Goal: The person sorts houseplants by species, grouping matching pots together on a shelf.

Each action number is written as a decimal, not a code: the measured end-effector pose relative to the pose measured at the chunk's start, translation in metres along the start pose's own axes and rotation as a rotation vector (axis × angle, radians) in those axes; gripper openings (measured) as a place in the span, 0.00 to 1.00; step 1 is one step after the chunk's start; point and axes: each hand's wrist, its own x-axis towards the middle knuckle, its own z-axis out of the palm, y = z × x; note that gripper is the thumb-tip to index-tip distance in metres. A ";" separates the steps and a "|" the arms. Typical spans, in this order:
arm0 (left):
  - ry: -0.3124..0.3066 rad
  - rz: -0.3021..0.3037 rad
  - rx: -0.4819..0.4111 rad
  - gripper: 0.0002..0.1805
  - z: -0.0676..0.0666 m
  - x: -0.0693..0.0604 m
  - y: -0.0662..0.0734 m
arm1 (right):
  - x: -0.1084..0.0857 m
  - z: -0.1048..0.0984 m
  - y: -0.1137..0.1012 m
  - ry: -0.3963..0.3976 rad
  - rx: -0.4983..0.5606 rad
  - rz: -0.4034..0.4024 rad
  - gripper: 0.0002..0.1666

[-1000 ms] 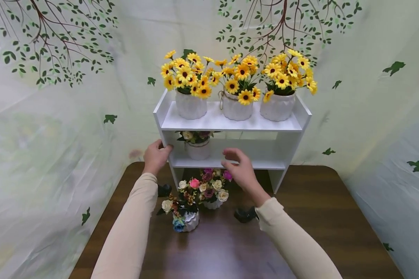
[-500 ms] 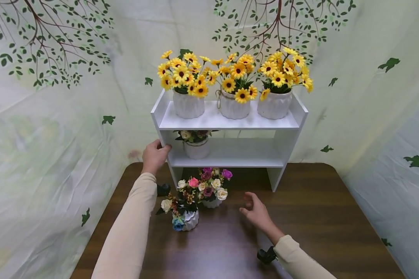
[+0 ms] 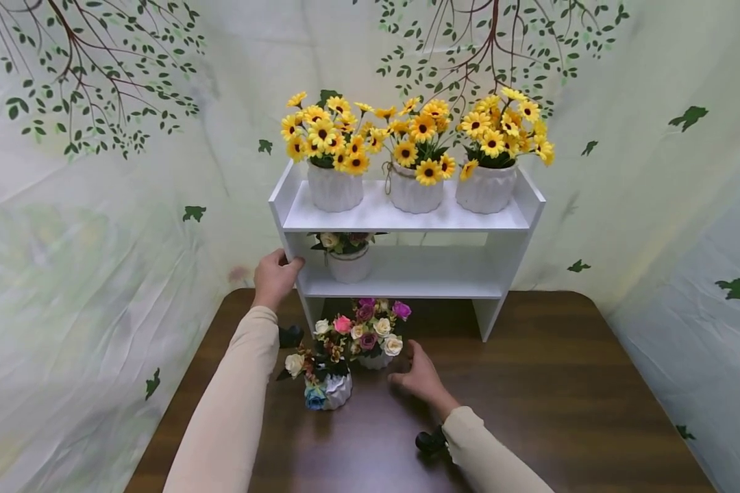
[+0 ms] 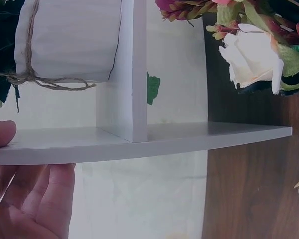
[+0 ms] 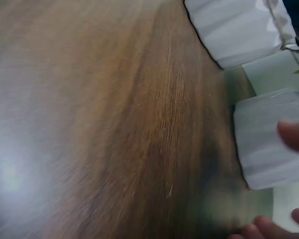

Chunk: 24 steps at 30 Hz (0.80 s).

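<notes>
My left hand (image 3: 274,277) pinches the left side panel of a white two-tier shelf (image 3: 434,279); in the left wrist view its thumb (image 4: 1,133) lies inside the panel and its fingers outside. My right hand (image 3: 421,375) is just right of a white pot of mixed roses (image 3: 376,361) on the table before the shelf. In the right wrist view, thumb and fingers are spread either side of this pot (image 5: 269,142); contact cannot be told. A second rose pot (image 3: 337,390) stands nearer, to the left. Another flower pot (image 3: 349,266) sits left on the middle board.
Three white pots of yellow sunflowers (image 3: 414,188) line the top board. The brown table (image 3: 549,397) extends around the shelf, with a leaf-printed cloth backdrop (image 3: 617,185) behind it. A black wrist camera (image 3: 430,440) hangs at my right wrist.
From before the shelf's middle board, my right hand has come down to the table, then moved left to the rose pot. My left hand stays on the side panel.
</notes>
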 end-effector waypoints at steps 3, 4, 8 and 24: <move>-0.009 0.000 -0.002 0.23 0.001 -0.001 -0.002 | 0.006 0.009 0.000 0.000 0.019 -0.003 0.61; -0.010 0.000 -0.005 0.23 0.001 -0.002 -0.003 | 0.008 0.012 0.000 -0.001 0.028 -0.006 0.63; -0.005 -0.008 -0.009 0.23 -0.001 -0.002 -0.002 | 0.019 0.023 0.000 0.017 0.074 -0.007 0.70; -0.008 -0.019 -0.006 0.24 -0.002 -0.003 0.000 | 0.029 0.044 -0.011 0.168 0.125 -0.112 0.48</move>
